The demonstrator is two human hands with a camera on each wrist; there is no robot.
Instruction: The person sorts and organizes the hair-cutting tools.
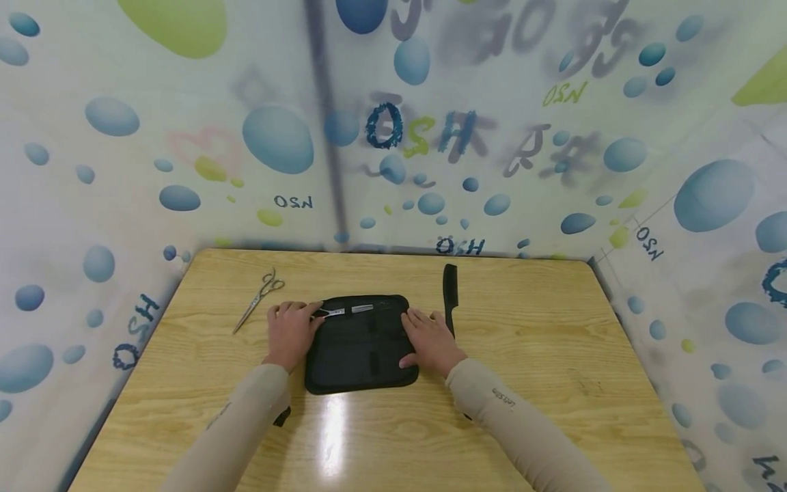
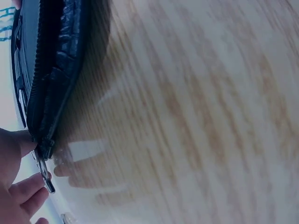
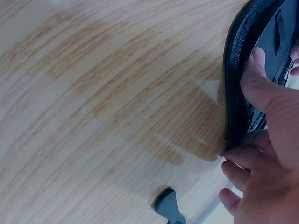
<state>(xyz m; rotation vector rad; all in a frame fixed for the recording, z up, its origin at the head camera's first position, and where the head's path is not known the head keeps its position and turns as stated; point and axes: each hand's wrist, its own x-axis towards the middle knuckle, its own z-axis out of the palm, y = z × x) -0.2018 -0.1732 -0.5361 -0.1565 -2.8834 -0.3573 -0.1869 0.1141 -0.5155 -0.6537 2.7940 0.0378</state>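
Observation:
A black zip case point(image 1: 344, 362) lies unfolded on the table, its inside facing up. Thinning-style or plain scissors point(image 1: 363, 309), I cannot tell which, lie under a loop along its far side, their handles partly behind my left fingers. My left hand point(image 1: 292, 335) grips the case's far left corner, thumb beside the metal zip pull point(image 2: 46, 176). At the right edge my right hand point(image 1: 430, 342) holds the case, with the thumb point(image 3: 256, 70) on the inner side and the fingers round the outside.
Another pair of silver scissors point(image 1: 261, 295) lies on the table left of the case. A black comb point(image 1: 451, 287) lies to the right, partly behind my right hand. The wooden table point(image 1: 529, 328) meets a patterned curtain point(image 1: 381, 219) at its far edge.

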